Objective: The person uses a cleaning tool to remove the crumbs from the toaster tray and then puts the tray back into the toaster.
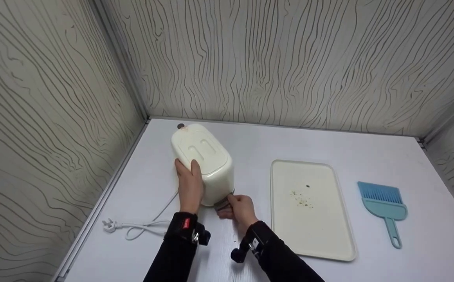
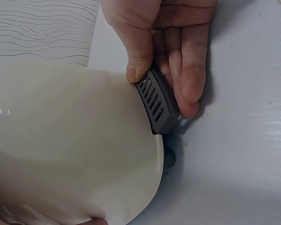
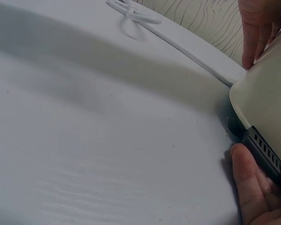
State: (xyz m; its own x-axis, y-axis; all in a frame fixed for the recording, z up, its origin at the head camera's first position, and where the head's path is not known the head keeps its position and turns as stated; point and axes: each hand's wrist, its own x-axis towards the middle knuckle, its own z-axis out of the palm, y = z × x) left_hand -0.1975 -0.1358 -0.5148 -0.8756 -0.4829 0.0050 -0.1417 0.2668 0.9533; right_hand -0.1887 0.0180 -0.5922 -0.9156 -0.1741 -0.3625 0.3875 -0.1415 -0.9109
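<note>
A cream toaster (image 1: 221, 182) stands at an angle on the white table, with two oblong shapes on its covered top. My left hand (image 1: 191, 190) holds its left side, thumb toward the top and some fingers hidden behind the body. Low on the near end, a dark grey slotted crumb tray handle (image 2: 158, 103) sticks out from the body. My right hand (image 1: 242, 209) pinches this handle, with the thumb (image 2: 139, 65) above and fingers beneath. How far the crumb tray reaches inside is hidden.
Right of the toaster lies a cream rectangular tray (image 1: 317, 231) with crumbs on it. A blue brush with a dustpan (image 1: 385, 209) lies farther right. The toaster's white cord (image 1: 135, 231) and plug (image 1: 109, 225) rest at left. Patterned walls (image 1: 250, 62) stand behind and beside the table.
</note>
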